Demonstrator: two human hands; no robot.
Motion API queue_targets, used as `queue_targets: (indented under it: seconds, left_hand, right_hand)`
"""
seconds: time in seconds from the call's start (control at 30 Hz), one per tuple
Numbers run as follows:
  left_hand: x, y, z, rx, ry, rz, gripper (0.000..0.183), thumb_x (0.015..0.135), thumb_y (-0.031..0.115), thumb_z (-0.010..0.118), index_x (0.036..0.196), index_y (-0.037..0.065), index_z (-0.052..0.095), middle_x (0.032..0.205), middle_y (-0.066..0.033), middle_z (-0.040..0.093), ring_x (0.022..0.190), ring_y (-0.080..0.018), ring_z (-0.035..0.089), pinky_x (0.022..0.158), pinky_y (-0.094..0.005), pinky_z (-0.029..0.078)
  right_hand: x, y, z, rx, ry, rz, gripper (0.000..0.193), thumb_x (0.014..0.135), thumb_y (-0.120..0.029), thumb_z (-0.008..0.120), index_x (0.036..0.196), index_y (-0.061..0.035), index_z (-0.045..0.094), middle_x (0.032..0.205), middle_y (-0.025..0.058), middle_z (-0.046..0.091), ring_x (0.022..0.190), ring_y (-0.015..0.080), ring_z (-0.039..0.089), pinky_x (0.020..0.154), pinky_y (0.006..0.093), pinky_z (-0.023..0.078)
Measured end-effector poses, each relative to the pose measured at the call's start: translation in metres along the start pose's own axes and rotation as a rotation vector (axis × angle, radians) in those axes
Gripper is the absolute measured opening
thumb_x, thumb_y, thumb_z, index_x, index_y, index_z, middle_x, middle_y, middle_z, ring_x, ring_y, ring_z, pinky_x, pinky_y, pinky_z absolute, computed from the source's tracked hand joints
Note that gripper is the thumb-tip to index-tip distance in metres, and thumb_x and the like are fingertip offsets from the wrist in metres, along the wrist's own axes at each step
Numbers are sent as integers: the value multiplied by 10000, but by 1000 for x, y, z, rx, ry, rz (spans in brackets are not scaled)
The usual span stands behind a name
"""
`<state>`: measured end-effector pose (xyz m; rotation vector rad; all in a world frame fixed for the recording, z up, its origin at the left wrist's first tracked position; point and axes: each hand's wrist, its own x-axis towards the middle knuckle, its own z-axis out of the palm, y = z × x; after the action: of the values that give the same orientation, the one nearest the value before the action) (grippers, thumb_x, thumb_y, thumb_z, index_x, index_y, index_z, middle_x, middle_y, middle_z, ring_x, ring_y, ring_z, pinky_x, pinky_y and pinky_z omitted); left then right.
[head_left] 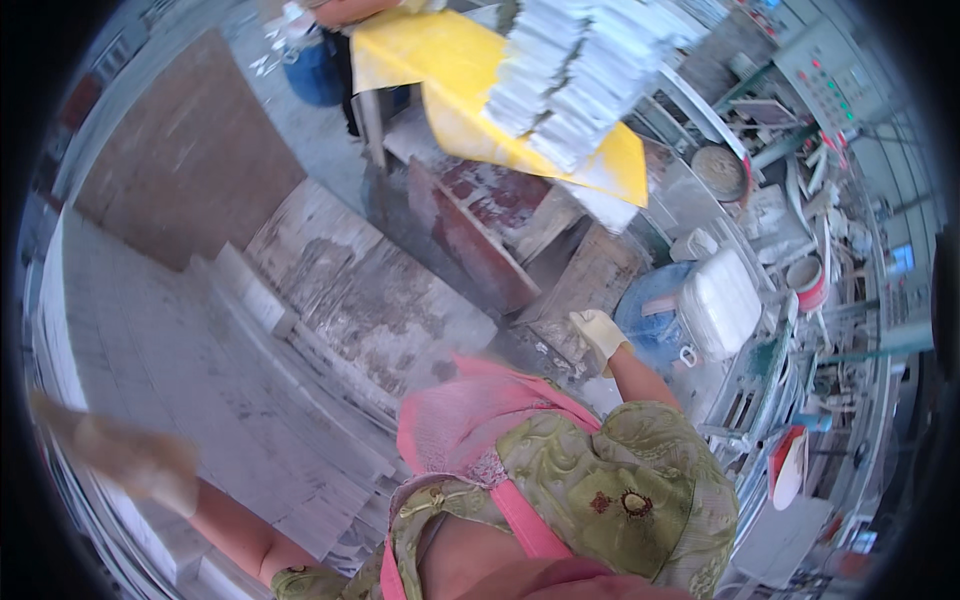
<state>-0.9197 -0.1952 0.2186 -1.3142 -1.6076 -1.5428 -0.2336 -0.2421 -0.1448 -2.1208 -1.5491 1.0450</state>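
Observation:
My left hand [135,455], in a pale glove, reaches out at the lower left over the edge of a large stack of grey-white boards or strips [200,350]. Motion smears its fingers, so whether it holds anything is unclear. On the right, my right hand [598,335], in a cream glove, hangs beside a blue barrel [655,310]. Its fingers look curled in, and nothing shows in them. A white plastic jerrycan [720,305] stands against the barrel, close to that hand.
A worn, stained board [360,290] lies ahead, with a brown panel [190,150] behind it. Past a reddish wooden box [480,220], a yellow sheet [450,70] carries stacked white strips [575,75]. Another person's arm [350,10] shows at the top. Cluttered machinery [790,200] lines the right.

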Motion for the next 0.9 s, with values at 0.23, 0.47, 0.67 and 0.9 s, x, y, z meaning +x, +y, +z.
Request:
queue_targets:
  seconds: [0.23,0.47,0.67,0.9]
  left_hand:
    - [-47,72,76,84,-273,200,555,960,337,533,1422,31,505,1437,-138,542,1389,-385,438,1180,-559,312]
    - [-94,253,159,73,-282,540,524,930,227,575,1394,-13,525,1397,-185,570,1372,-437,453,1142,-568,357]
    - [-197,474,237,-294,-525,777,506,906,140,609,1378,-31,546,1391,-227,579,1359,-486,464,1112,-585,378]
    - [-166,624,331,-489,-360,393,528,877,148,670,1386,47,571,1349,-188,615,1270,-407,544,1098,-501,393]
  right_hand:
    - [-32,50,-85,267,84,308,404,963,-410,630,843,-29,691,590,75,634,510,206,638,514,358,486]
    - [-18,125,-139,331,217,327,484,989,-454,572,856,-1,679,624,120,647,551,233,639,554,376,493]
    - [58,234,-216,495,83,294,436,990,-437,587,975,-16,698,670,116,674,555,210,628,558,345,504]
    - [68,323,-329,569,298,272,425,1011,-419,572,1027,-18,712,677,78,664,606,178,636,593,321,510]
